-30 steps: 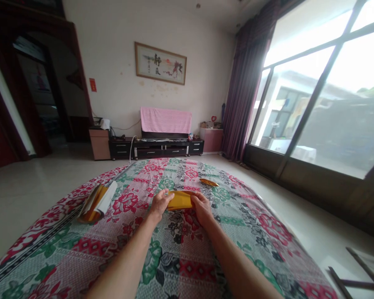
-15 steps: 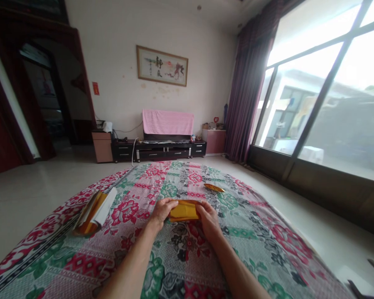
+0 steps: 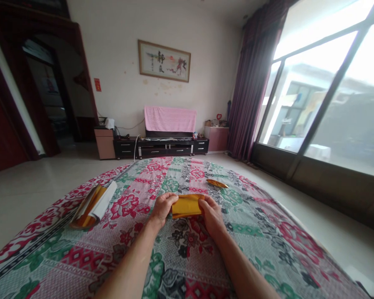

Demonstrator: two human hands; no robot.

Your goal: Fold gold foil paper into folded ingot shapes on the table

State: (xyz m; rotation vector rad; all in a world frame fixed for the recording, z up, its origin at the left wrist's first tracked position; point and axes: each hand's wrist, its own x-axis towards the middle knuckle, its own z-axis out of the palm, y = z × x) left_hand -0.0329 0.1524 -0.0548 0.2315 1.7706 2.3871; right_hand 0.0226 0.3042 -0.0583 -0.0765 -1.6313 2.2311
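A folded piece of golden paper [image 3: 188, 206] is stretched between my two hands above the patterned cloth [image 3: 187, 249]. My left hand [image 3: 164, 207] pinches its left end, thumb on top. At the right end, my right hand [image 3: 212, 211] grips it the same way. Beyond my right hand a small golden folded piece [image 3: 217, 183], pointed at both ends, lies on the cloth. Off to the left rests a bundle of golden and white sheets [image 3: 95, 205] in what looks like a clear wrapper.
A low black cabinet [image 3: 165, 148] stands past the cloth's far edge, with a pink towel [image 3: 170, 119] draped over a screen on it. Large windows and a purple curtain [image 3: 247, 83] are at the right, a dark doorway at the left.
The view has tilted down and shifted slightly. Both hands still hold the golden paper, whose front face now looks flatter and a little wider open.
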